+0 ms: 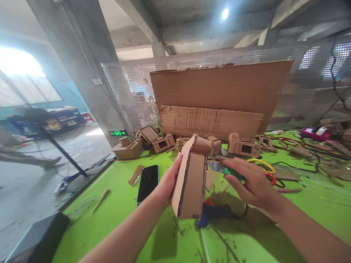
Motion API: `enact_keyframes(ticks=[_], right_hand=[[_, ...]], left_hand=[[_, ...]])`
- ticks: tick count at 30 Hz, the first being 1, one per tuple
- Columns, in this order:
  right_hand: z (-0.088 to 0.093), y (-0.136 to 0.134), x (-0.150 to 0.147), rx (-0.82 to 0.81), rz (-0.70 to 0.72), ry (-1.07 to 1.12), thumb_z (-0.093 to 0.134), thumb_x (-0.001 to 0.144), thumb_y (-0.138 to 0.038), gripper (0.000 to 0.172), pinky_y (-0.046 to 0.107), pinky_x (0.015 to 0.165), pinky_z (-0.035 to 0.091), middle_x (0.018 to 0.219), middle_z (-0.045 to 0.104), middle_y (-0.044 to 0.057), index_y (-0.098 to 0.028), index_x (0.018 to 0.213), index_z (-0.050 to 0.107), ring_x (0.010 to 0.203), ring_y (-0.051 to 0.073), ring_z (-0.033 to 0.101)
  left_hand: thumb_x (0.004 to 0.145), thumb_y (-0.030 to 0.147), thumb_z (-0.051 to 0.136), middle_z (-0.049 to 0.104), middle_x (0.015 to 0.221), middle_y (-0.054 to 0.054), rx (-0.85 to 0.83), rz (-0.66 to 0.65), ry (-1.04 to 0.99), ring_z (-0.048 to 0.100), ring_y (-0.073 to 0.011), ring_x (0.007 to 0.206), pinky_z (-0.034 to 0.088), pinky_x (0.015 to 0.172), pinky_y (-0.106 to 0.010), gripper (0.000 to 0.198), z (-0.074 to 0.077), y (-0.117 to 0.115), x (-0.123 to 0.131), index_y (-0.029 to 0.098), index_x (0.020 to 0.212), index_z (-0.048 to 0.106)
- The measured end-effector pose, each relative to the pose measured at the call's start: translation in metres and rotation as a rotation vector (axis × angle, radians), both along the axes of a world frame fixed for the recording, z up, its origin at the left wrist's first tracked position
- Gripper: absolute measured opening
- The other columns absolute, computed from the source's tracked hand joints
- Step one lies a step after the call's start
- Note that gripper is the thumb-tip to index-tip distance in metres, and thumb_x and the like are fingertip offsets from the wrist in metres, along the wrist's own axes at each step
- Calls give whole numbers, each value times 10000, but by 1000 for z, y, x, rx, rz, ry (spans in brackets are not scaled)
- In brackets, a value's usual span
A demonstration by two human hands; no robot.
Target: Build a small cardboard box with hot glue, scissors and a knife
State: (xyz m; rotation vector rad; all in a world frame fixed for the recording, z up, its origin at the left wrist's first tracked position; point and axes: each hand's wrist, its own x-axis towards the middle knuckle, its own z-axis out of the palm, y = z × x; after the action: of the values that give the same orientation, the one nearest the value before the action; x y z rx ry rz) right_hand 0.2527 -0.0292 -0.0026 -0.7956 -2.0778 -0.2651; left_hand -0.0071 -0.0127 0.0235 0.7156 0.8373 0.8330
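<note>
My left hand grips a folded cardboard piece from its left side, holding it tilted above the green table. Its cut edges show dark corrugation. In my right hand is a green-handled tool with a metal head, whose exact kind I cannot make out. The metal end points left, close to the cardboard's right edge; whether they touch, I cannot tell. Below the cardboard lies a blue glue gun with an orange part, half covered by the piece.
A phone and a small stick lie left on the green table. Several cardboard camera-shaped models line the back, before a large cardboard sheet. Cables and scraps spread over the right side. A fan stands at left.
</note>
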Motion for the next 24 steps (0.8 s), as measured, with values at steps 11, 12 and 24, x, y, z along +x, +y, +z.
enact_keyframes(ticks=[11, 12, 24], right_hand=[[0, 0, -5, 70, -35, -28, 652, 977, -276, 324, 324, 689, 578, 1055, 756, 138, -189, 1289, 643, 885, 255, 731], [0, 1, -5, 84, -36, -26, 656, 976, -276, 321, 323, 693, 578, 1050, 755, 137, -187, 1284, 645, 881, 251, 730], [0, -3, -4, 21, 40, -8, 615, 992, -282, 291, 322, 732, 588, 1037, 768, 121, -182, 1262, 658, 879, 241, 735]], left_hand=[[1031, 566, 434, 784, 750, -148, 94, 38, 32, 738, -219, 575, 613, 597, -293, 572, -1, 0, -2, 93, 1093, 749], [1033, 568, 423, 779, 735, -145, 89, 36, 27, 732, -217, 562, 610, 587, -290, 575, 0, -1, -1, 96, 1093, 747], [1008, 632, 426, 759, 690, -143, 0, -1, 24, 707, -205, 510, 588, 517, -280, 646, -11, -1, 0, 81, 941, 756]])
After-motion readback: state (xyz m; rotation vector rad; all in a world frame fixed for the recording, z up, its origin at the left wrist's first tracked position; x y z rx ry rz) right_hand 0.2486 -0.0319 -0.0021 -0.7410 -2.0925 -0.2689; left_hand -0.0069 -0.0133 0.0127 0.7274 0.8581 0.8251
